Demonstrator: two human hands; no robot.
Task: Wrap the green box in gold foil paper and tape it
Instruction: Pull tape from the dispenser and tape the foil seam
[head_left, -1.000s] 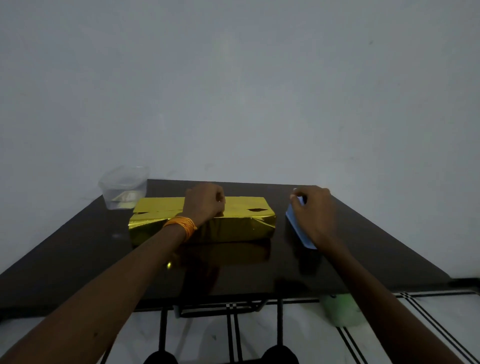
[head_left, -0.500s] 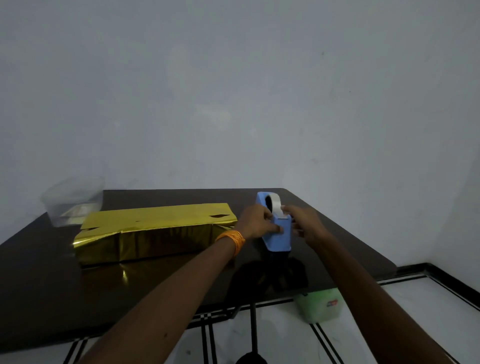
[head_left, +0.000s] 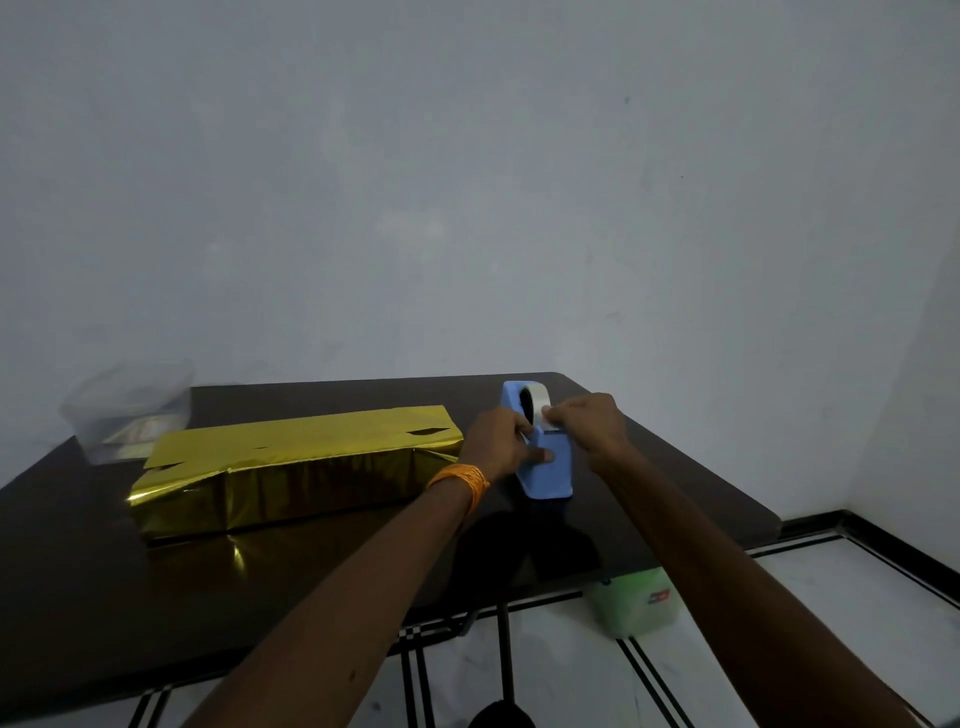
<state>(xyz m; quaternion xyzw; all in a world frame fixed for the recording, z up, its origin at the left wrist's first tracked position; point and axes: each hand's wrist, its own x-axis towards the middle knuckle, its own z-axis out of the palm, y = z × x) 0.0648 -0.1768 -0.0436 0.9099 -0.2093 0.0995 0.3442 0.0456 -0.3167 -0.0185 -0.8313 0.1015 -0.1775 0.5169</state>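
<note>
Light is dim and even, with a cool grey cast on the wall (head_left: 467, 208); no source is in view. The gold foil (head_left: 301, 441) glints at its left edge and mirrors in the glossy dark table (head_left: 78, 571), where soft shadows lie under the forearms (head_left: 363, 571). Focus is soft overall, the clear container (head_left: 124, 410) is smeared, and the frame edges show wide-angle stretch.

On the bench (head_left: 311, 571), the tape dispenser (head_left: 551, 475) stands between the left grip (head_left: 501, 441) and right grip (head_left: 587, 426), touching both; the right grip meets the tape (head_left: 539, 399) on top. The wrapped box (head_left: 291, 467) lies just left of the left grip, a tub (head_left: 130, 410) behind its far-left end.
</note>
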